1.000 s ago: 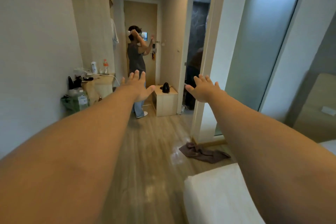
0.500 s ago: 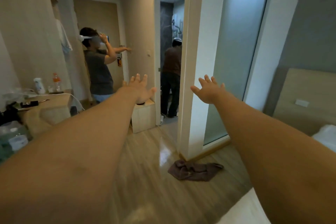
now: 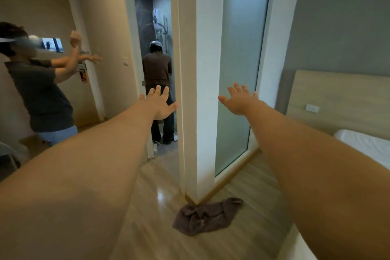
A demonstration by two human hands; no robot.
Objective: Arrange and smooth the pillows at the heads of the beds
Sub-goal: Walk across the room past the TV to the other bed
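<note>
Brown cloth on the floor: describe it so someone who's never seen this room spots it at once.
Find the white pillar that separates the bathroom doorway from the frosted glass panel. At its foot, on the pale wood floor, lies the crumpled brown cloth, touching the pillar's base corner. It is the only dark, soft heap on the floor; the white pillow lies far right, by the headboard.

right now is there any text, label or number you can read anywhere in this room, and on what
None can be read.
Door hanger on the entrance door handle: orange, with dark marks, too blurred to read.
Wall plate on the wooden headboard: blank white, no lettering shows.
</note>
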